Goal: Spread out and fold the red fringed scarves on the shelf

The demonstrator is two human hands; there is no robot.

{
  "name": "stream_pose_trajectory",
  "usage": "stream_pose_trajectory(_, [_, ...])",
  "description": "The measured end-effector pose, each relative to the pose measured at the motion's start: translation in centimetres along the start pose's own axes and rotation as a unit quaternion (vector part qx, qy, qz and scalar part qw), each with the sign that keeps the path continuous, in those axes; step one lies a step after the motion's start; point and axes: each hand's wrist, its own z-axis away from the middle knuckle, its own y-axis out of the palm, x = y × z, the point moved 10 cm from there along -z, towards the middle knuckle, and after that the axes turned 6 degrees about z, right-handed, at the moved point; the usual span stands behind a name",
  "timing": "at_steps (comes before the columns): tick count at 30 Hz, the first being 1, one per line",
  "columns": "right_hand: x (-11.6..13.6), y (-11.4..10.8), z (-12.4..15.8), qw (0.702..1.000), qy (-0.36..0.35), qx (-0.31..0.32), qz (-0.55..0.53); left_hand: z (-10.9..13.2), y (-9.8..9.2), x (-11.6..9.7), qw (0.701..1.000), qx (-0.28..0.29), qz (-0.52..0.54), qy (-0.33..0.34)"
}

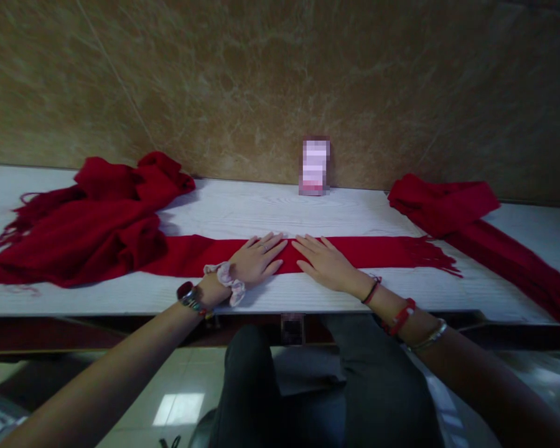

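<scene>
A long red scarf [378,252] stretches across the white table in a flat strip, its fringed end pointing right. My left hand [256,258] lies flat on the strip with fingers extended. Close beside it, my right hand [325,261] presses flat on the same scarf, fingers spread a little. Toward the left the strip runs into a bunched heap of red cloth [98,230] with fringes at its left side; how many pieces are in the heap I cannot tell. Another red scarf [471,224], folded over at its top, lies slantwise at the right.
The white wood-grain table [242,205] backs onto a brown marbled wall [242,93]. A blurred-out phone-like object [315,165] leans upright against the wall. My legs [382,386] are below the table's front edge, over a tiled floor.
</scene>
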Motion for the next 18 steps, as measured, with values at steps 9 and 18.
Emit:
stream_pose_trajectory(9, [-5.4, 0.1, 2.5, 0.998, 0.051, 0.011, 0.032, 0.2, 0.0, 0.0, 1.000, 0.005, 0.007, -0.018])
stream_pose_trajectory(18, [-15.0, -1.4, 6.9, 0.974, 0.212, -0.015, 0.081, -1.8, -1.4, -0.8, 0.999, 0.011, 0.011, -0.046])
